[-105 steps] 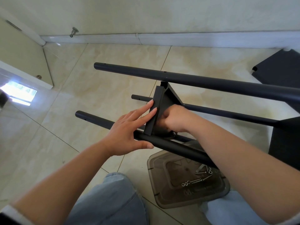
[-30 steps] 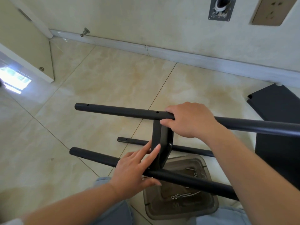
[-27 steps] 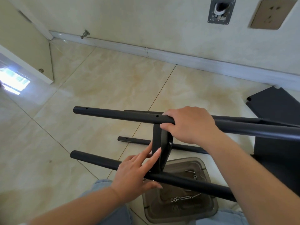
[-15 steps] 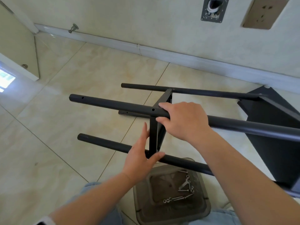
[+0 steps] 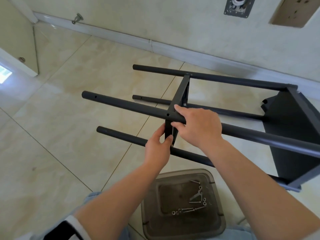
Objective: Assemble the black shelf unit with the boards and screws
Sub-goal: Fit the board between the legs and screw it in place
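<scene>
Black metal shelf frame (image 5: 199,118) now rolled over on the tiled floor (image 5: 69,118), fourth post up. Right hand (image 5: 197,127) gripping the top post, left hand (image 5: 158,148) pinching the middle black board (image 5: 180,96). Next corner exposed for screws (image 5: 192,205) from the grey plastic tray (image 5: 149,213).

Beige tiled floor (image 5: 72,104) — white skirting (image 5: 173,51), plastered wall (image 5: 155,13)

Right hand (image 5: 200,129) grips the upper pole (image 5: 124,105); left hand (image 5: 156,149) pinches the middle board (image 5: 180,94).
</scene>
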